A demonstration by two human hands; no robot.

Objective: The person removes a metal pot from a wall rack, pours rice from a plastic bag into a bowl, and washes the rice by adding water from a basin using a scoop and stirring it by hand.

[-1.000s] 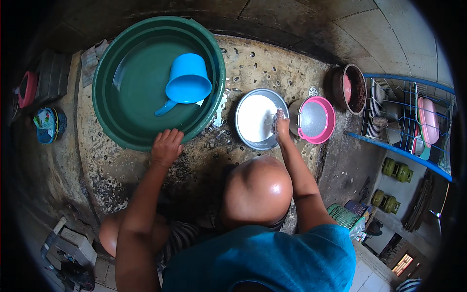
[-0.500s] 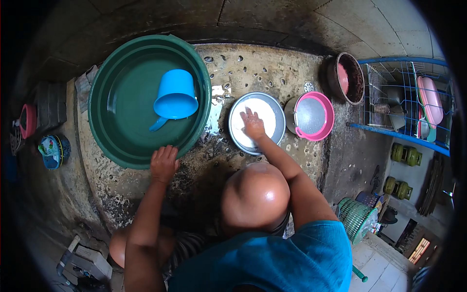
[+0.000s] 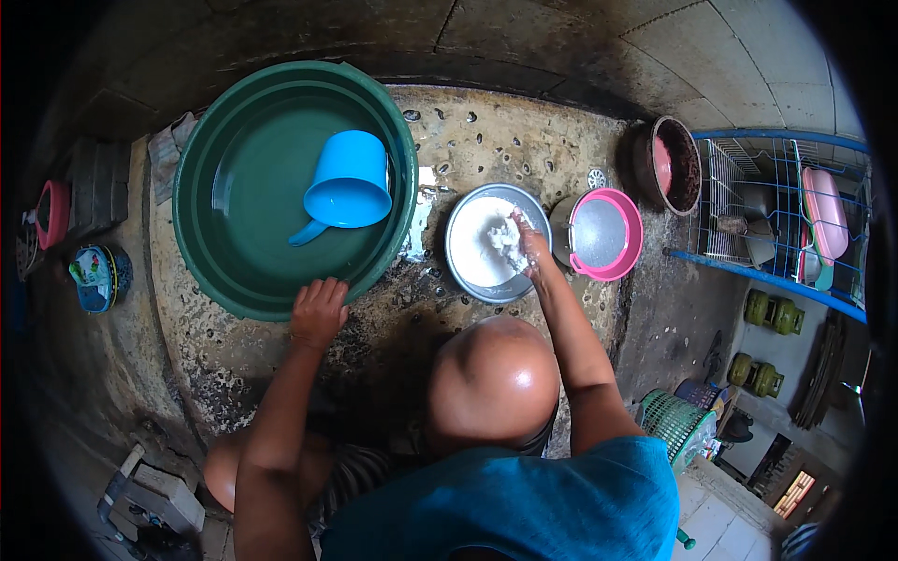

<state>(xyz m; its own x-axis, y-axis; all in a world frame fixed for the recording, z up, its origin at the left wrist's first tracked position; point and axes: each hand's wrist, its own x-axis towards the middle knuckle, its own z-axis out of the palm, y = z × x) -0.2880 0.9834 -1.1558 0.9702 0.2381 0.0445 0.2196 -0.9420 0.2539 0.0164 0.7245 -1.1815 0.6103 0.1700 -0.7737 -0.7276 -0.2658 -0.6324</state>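
Note:
A grey metal bowl stands on the worn concrete floor in front of my right knee, holding white grains that look like rice. My right hand is over the bowl's right side, its fingers bent around a wet clump of the grains. To the left is a large green tub with water in it. A light blue dipper lies tilted inside it, handle toward me. My left hand rests at the tub's near rim, fingers curled over the edge.
A pink-rimmed strainer sits right of the bowl, with a dark brown pot behind. A blue dish rack stands far right, near a green basket. A small blue bucket is far left. A wall closes the back.
My right hand lay spread flat on the white grains; now it has moved to the bowl's right side and lifted a clump. My left hand stays at the tub rim.

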